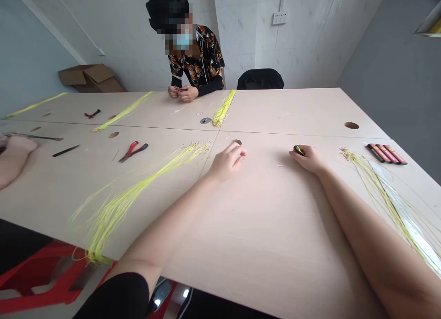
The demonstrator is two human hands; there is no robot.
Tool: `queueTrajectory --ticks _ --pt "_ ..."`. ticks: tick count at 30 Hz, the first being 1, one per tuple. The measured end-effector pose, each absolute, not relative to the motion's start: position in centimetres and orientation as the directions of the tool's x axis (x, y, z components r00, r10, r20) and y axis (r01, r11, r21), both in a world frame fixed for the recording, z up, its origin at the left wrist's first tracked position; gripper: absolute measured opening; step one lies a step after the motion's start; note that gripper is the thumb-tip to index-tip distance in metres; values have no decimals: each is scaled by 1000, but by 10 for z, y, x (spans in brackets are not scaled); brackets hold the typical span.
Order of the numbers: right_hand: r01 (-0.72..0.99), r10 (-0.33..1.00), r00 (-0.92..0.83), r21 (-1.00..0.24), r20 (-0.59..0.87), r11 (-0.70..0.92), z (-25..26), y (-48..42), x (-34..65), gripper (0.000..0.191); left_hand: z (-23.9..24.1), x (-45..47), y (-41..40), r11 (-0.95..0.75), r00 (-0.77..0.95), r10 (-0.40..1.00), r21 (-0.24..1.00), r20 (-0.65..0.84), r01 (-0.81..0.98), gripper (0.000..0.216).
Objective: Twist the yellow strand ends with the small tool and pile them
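My left hand [227, 162] is above the middle of the table with its fingers curled in toward the thumb. Anything between those fingertips is too small to make out. To the right, my right hand [309, 159] is closed around a small black object with a yellow marking [299, 150], mostly hidden in the grip. A bundle of thin yellow cords [151, 179] with small metallic ends lies left of my left hand. Beyond my right hand, more yellow cords [382, 190] rest along a pale flat strip [413, 231]. A tiny pale tag [279, 165] lies between my hands.
Pliers with red and black handles [132, 151] and a black pen-like tool [66, 150] lie left. Pink-and-black sticks [386, 153] sit at the right edge. Across the table, a masked person holds something red [182, 89]. Another person's hand [20, 144] is at far left.
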State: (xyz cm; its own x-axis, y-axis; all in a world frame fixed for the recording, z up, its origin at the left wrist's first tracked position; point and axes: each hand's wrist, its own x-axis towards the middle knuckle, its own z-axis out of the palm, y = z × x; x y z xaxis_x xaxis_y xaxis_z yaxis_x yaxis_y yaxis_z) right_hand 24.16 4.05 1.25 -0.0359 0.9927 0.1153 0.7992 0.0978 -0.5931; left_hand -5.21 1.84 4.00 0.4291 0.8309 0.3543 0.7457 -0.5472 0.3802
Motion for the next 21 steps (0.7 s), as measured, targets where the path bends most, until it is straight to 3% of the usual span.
queueTrajectory --ticks 6,13,21 --pt "795 990 -45 -595 132 116 10 42 243 31 11 -31 2 -631 543 774 324 326 705 16" --pt "797 990 -46 -593 131 115 9 43 243 31 12 -21 -10 -740 646 672 321 362 591 16" --pt "796 990 -52 -593 131 121 9 43 243 31 33 -9 -36 -791 727 567 502 387 350 17"
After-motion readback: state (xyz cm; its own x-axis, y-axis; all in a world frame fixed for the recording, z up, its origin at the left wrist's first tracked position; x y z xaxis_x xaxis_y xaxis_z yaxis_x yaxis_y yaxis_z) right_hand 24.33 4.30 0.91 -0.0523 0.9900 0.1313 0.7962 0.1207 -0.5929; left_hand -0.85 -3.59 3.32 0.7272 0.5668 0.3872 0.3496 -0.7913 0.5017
